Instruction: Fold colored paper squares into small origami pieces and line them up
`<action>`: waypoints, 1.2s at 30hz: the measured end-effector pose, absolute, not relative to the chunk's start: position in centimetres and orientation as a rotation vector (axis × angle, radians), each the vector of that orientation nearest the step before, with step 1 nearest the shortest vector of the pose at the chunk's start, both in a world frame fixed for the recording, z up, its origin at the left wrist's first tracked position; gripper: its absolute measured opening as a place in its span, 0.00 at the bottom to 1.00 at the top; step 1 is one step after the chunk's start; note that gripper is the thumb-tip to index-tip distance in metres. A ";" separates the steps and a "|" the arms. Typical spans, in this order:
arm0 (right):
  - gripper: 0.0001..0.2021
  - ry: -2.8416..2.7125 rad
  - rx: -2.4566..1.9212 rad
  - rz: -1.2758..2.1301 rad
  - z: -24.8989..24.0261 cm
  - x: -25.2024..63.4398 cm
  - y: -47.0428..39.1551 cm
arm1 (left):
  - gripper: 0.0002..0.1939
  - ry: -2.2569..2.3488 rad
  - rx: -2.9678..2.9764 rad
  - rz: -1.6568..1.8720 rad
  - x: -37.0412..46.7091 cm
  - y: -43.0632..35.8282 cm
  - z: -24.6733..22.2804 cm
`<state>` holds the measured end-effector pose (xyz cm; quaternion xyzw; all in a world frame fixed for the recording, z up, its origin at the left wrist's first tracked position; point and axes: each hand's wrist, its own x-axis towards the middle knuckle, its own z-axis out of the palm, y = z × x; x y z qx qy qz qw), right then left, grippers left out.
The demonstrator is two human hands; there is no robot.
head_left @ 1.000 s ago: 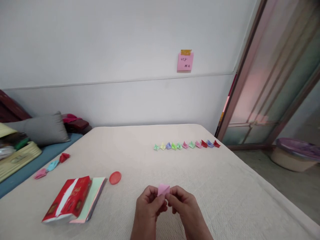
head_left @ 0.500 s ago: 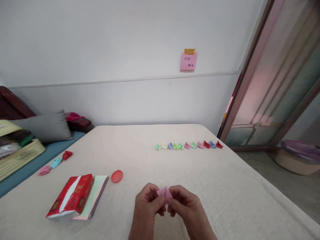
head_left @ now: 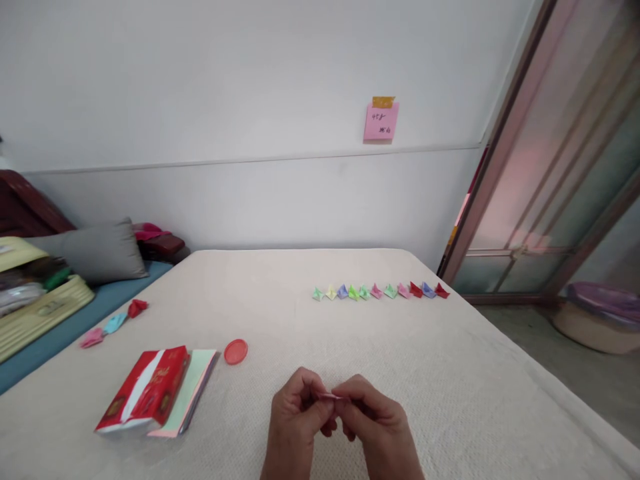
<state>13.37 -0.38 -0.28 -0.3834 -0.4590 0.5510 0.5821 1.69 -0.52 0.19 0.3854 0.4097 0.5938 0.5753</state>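
Both hands meet low in the middle of the head view, above the pale cloth. My left hand (head_left: 299, 411) pinches the left side of a small pink folded paper (head_left: 330, 397) between thumb and fingers. The paper's right side is in the closed fingers of my right hand (head_left: 374, 413). Only a thin edge of the paper shows, seen nearly edge-on, and the fingers cover the rest.
A row of several small folded papers (head_left: 377, 291) lies toward the back right of the cloth-covered table (head_left: 250, 287). At left are a red packet (head_left: 153, 390) on coloured sheets (head_left: 193, 387), a red round lid (head_left: 235, 351) and three folded papers (head_left: 115, 323).
The pink paper has tipped from showing its broad face to nearly edge-on between my fingers. Both hands still hold it, and the view has shifted slightly.
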 end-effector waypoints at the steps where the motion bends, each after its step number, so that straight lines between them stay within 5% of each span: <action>1: 0.03 -1.113 -0.889 1.228 -0.1 13.4 -0.5 | 0.09 0.949 0.896 1.390 1.7 -0.6 0.2; 9: 0.11 -1.247 -0.676 1.026 0.9 13.7 -1.2 | 0.09 0.863 0.856 1.375 1.8 -0.8 0.5; 36: 0.10 -1.459 -0.812 0.746 1.4 14.8 -1.8 | 0.10 0.936 0.903 1.349 1.8 -2.0 2.2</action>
